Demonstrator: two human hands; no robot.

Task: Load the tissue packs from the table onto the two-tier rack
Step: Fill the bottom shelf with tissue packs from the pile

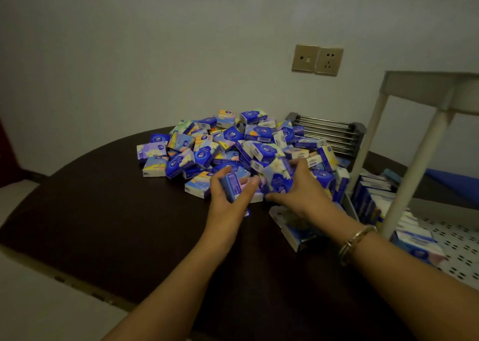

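A heap of blue tissue packs [233,143] lies on the dark round table [103,211]. At the heap's near edge my left hand [228,198] grips a blue pack [232,186] between thumb and fingers. Beside it, my right hand [298,190] holds a blue-and-white floral pack [277,177], its fingers wrapped round it. The white two-tier rack [414,164] stands at the right. Several packs stand in a row [370,198] on its perforated lower tier, and one more lies there [417,244]. The underside of its upper tier shows at the top right.
A loose pack [298,234] lies on the table under my right forearm. A metal roll-up rack [331,133] sits behind the heap by the wall. Wall sockets [317,59] are above it. The table's near left part is bare dark surface.
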